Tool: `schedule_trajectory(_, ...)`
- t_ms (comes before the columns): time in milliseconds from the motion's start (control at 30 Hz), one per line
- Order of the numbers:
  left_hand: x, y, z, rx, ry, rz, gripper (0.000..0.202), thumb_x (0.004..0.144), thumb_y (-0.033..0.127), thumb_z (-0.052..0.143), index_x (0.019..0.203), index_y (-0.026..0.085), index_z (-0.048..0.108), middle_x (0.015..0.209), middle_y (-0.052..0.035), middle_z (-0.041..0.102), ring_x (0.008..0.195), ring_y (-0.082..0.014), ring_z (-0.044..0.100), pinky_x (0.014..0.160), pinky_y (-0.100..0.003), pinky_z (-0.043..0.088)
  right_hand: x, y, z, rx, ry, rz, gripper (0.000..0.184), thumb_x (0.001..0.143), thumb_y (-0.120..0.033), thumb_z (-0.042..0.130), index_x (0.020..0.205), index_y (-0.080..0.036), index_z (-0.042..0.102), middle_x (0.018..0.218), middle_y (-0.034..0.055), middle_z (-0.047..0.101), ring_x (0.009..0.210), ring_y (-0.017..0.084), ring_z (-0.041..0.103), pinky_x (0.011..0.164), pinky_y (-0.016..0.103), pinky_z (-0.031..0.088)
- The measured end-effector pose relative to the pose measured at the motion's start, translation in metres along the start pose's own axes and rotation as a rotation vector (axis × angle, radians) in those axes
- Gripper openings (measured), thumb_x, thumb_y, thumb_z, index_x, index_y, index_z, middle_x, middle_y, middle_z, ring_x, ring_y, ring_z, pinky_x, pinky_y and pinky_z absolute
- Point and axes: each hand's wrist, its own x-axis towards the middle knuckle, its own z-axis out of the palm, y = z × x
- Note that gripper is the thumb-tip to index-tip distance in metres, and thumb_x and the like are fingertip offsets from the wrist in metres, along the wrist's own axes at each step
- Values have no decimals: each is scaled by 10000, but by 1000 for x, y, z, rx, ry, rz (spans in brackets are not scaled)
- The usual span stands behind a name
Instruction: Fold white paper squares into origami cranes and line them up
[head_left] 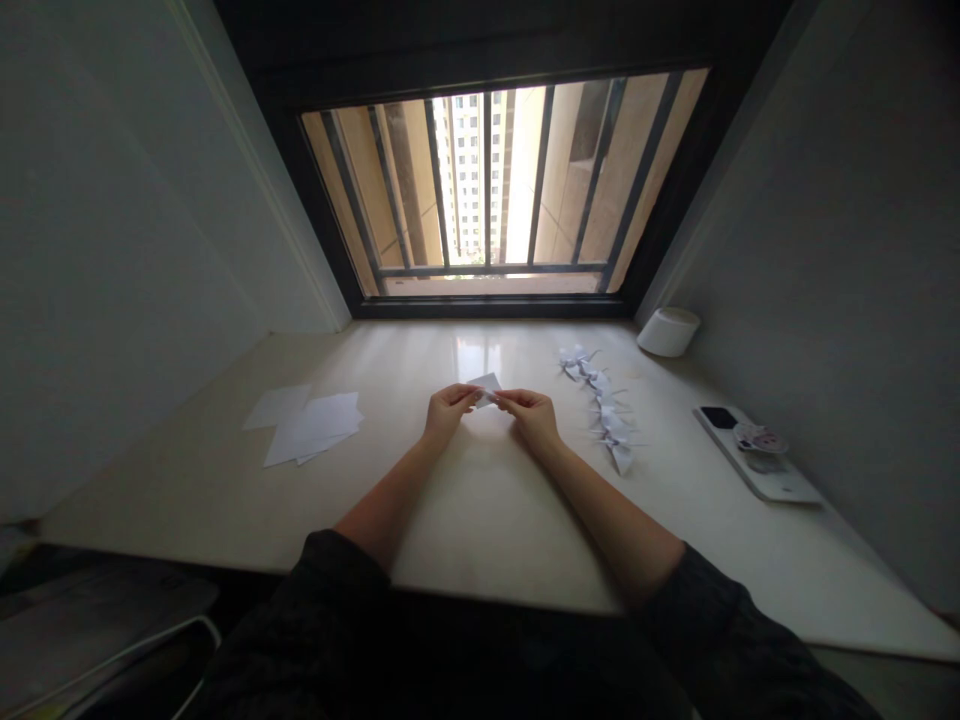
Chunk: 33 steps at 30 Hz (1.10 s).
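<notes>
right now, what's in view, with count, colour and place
window: one, dark-framed, barred, ahead
building: at least one, pale, outside
walls: two, grey, either side
counter: one, off-white, below the window
small paper: one, white, centre
loose sheets: several, white, left
folded papers: several, white, right of centre
round container: one, white, near right wall
phone: one, white and black, right
round attachment: one, pinkish, on phone
cable-like strip: one, white, lower left
left hand: one, bare, holding small paper
right hand: one, bare, holding small paper
sleeves: two, dark, bottom

Dark sleeves point(720, 610), bare forearms point(611, 515), ungloved hands point(531, 412)
</notes>
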Motion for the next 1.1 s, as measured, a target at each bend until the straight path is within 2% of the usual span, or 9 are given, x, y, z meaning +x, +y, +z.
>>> schedule_trajectory(133,0,1,0,-14,22,-9,338,601,438,724,798,164,706,831,-63,696,741,-154,600,637,-261,475,-1,0,2,54,1,13,339,509,-419,786,741,-178,732,779,72,727,730,205,647,746,353,494)
schedule_trajectory(467,-1,0,3,-136,36,-83,341,583,395,750,817,154,690,825,-50,688,753,-142,613,703,-280,498,-2,-3,3,78,35,23,334,502,-378,798,762,-180,732,796,73,728,745,204,657,745,347,498)
schedule_trajectory(667,-1,-3,4,-191,38,-97,304,593,365,751,792,146,682,795,-38,677,742,-127,607,737,-285,495,-4,-8,4,70,60,52,300,520,-371,786,742,-175,736,734,66,724,721,198,637,730,343,484)
schedule_trajectory(1100,-2,-2,5,-280,6,-110,280,569,339,764,706,134,633,736,-12,646,712,-113,596,765,-296,490,-2,-4,5,202,64,92,268,487,-286,800,721,-178,728,681,28,707,684,155,607,740,319,457)
